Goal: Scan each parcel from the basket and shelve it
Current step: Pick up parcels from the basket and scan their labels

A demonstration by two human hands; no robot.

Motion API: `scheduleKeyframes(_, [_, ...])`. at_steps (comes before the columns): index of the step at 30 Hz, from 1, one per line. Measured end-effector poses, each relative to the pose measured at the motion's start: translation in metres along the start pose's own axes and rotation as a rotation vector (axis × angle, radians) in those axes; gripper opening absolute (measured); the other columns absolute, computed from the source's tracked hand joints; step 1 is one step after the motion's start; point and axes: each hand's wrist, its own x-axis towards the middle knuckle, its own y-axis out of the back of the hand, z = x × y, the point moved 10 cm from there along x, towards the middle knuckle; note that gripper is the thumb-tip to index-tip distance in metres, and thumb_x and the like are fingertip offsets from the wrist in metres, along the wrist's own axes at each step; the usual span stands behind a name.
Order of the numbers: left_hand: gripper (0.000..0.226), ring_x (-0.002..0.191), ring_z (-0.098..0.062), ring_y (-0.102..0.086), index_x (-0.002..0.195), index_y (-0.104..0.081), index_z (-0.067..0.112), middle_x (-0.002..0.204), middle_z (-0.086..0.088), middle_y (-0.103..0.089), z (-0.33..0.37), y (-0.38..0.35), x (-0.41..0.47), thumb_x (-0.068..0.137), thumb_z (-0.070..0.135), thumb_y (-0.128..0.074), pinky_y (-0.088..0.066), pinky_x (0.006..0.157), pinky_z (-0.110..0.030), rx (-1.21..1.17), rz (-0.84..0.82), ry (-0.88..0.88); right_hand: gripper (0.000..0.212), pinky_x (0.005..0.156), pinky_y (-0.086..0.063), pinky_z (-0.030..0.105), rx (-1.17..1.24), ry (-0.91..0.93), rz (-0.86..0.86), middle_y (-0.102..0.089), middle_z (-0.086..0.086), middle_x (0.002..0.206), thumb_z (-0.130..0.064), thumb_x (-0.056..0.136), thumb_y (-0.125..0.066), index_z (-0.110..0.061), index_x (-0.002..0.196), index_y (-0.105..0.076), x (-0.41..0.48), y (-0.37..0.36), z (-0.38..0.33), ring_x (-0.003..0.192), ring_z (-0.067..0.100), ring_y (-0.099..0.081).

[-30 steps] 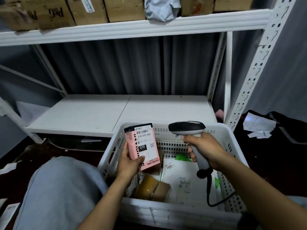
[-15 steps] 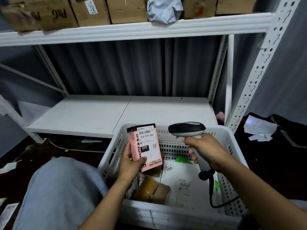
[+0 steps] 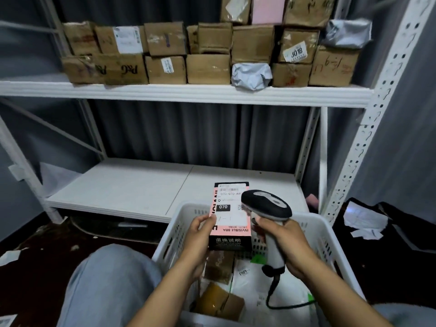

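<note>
Left hand clamps the pink parcel, label facing the scanner clenched in the right hand at three o'clock.

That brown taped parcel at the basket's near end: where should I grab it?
Probably from straight above, gripping the brown taped parcel across its narrower width: it lies low in the basket, whose walls block any sideways approach.
</note>
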Motion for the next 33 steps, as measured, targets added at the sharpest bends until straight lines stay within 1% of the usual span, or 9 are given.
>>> scheduleKeyframes(3, [0.024,0.075,-0.012,-0.071,0.118,-0.057,0.018,0.09,-0.002,-0.076,0.042,0.0,-0.009,0.095,0.024,-0.058,-0.051,0.058,-0.025,-0.003,-0.067,-0.054,0.019,0.064,-0.056,0.027,0.156,-0.004,0.017,-0.076,0.011,0.091,-0.007,0.085,-0.069,-0.005,0.104,-0.069,-0.003,-0.024,-0.023,0.077,0.019,-0.073])
scheduleKeyframes(7, [0.027,0.09,-0.013,-0.066,0.12,-0.06,0.029,0.1,0.006,-0.074,0.1,-0.002,-0.016,0.093,0.026,-0.06,-0.051,0.076,-0.03,0.049,-0.159,-0.098,0.023,0.071,-0.051,0.032,0.162,0.066,0.041,-0.074,0.011,0.084,-0.006,0.083,-0.071,0.002,0.105,-0.069,0.0,-0.053,-0.07,0.075,0.023,-0.063])
scheduleKeyframes(12, [0.018,0.09,-0.013,-0.066,0.109,-0.064,0.032,0.098,0.007,-0.073,0.182,0.008,-0.024,0.093,0.026,-0.06,-0.053,0.084,-0.037,0.057,-0.202,-0.157,0.015,0.072,-0.052,0.031,0.072,0.201,-0.012,-0.076,0.006,0.087,-0.004,0.082,-0.073,-0.006,0.098,-0.073,-0.002,-0.1,-0.145,0.076,0.018,-0.067])
scheduleKeyframes(18, [0.024,0.085,-0.014,-0.066,0.115,-0.062,0.021,0.096,0.002,-0.072,0.307,0.024,-0.024,0.092,0.026,-0.063,-0.056,0.07,-0.033,-0.011,-0.116,-0.327,0.02,0.067,-0.056,0.034,0.037,0.362,-0.001,-0.075,0.013,0.086,-0.006,0.081,-0.074,0.001,0.1,-0.073,0.008,-0.147,-0.261,0.073,0.024,-0.07])
scheduleKeyframes(21, [0.025,0.081,-0.012,-0.066,0.116,-0.06,0.019,0.094,0.002,-0.072,0.357,0.019,-0.022,0.092,0.025,-0.062,-0.053,0.06,-0.027,-0.047,-0.113,-0.405,0.014,0.053,-0.052,0.03,-0.019,0.375,0.046,-0.068,0.015,0.076,-0.006,0.083,-0.073,0.001,0.093,-0.068,0.026,-0.153,-0.306,0.058,0.027,-0.063])
scheduleKeyframes(26, [0.031,0.085,-0.015,-0.067,0.12,-0.058,0.017,0.101,-0.002,-0.071,0.434,0.008,-0.006,0.091,0.024,-0.064,-0.054,0.059,-0.029,-0.057,-0.085,-0.532,0.013,0.044,-0.038,0.024,-0.134,0.448,0.197,-0.06,0.014,0.067,-0.009,0.08,-0.074,0.002,0.084,-0.068,0.054,-0.134,-0.374,0.043,0.02,-0.049])
scheduleKeyframes(28, [0.029,0.086,-0.016,-0.066,0.119,-0.058,0.016,0.104,-0.003,-0.07,0.462,0.002,0.006,0.091,0.024,-0.064,-0.055,0.059,-0.029,-0.035,-0.063,-0.584,0.013,0.049,-0.04,0.028,-0.174,0.475,0.236,-0.062,0.014,0.067,-0.011,0.078,-0.075,0.0,0.079,-0.069,0.068,-0.124,-0.399,0.046,0.019,-0.05])
scheduleKeyframes(31, [0.032,0.093,-0.021,-0.067,0.117,-0.06,0.015,0.108,-0.004,-0.069,0.495,-0.01,0.038,0.089,0.027,-0.067,-0.059,0.078,-0.042,-0.014,-0.011,-0.615,0.012,0.05,-0.043,0.029,-0.219,0.512,0.283,-0.064,0.011,0.066,-0.013,0.076,-0.077,-0.005,0.075,-0.069,0.091,-0.114,-0.434,0.05,0.021,-0.053])
scheduleKeyframes(33, [0.032,0.093,-0.022,-0.067,0.115,-0.061,0.015,0.107,-0.005,-0.069,0.515,-0.022,0.067,0.087,0.03,-0.068,-0.06,0.071,-0.041,0.006,0.027,-0.63,0.011,0.046,-0.04,0.027,-0.263,0.522,0.291,-0.063,0.011,0.065,-0.012,0.077,-0.075,-0.004,0.076,-0.068,0.11,-0.11,-0.452,0.046,0.021,-0.051])
